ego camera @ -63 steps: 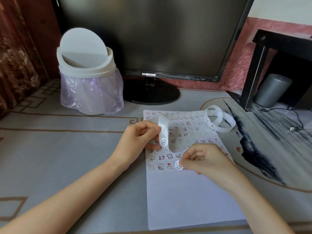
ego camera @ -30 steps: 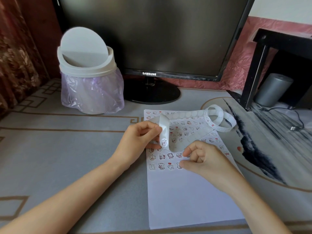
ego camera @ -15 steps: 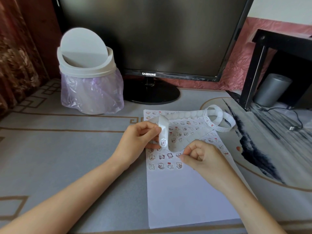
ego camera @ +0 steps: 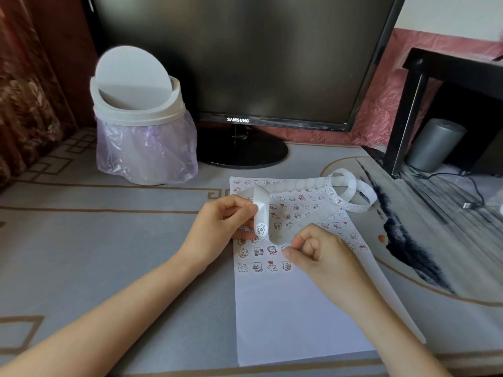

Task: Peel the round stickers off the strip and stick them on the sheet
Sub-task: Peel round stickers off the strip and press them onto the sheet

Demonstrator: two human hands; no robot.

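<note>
A white sheet (ego camera: 294, 317) lies on the desk mat, its upper half covered with rows of small cartoon stickers (ego camera: 257, 266). The white sticker strip (ego camera: 260, 210) arches over the sheet, and its far end lies coiled (ego camera: 351, 194) at the sheet's top right. My left hand (ego camera: 217, 229) pinches the strip at its bend, above the sheet's left edge. My right hand (ego camera: 321, 257) has its fingers curled, thumb and forefinger pinching a round sticker (ego camera: 285, 247) at the strip's lower end. The pinch sits just above the lowest sticker rows.
A white swing-lid bin (ego camera: 141, 118) with a purple liner stands at the back left. A dark monitor (ego camera: 236, 63) on a round base is behind the sheet. At the right are a black shelf leg (ego camera: 408, 110), a grey cylinder (ego camera: 435, 144) and a cable (ego camera: 468, 205).
My right hand pressed a sticker onto the lowest row, then lifted and moved up to the strip's lower end, where it now pinches. My left hand has kept its hold.
</note>
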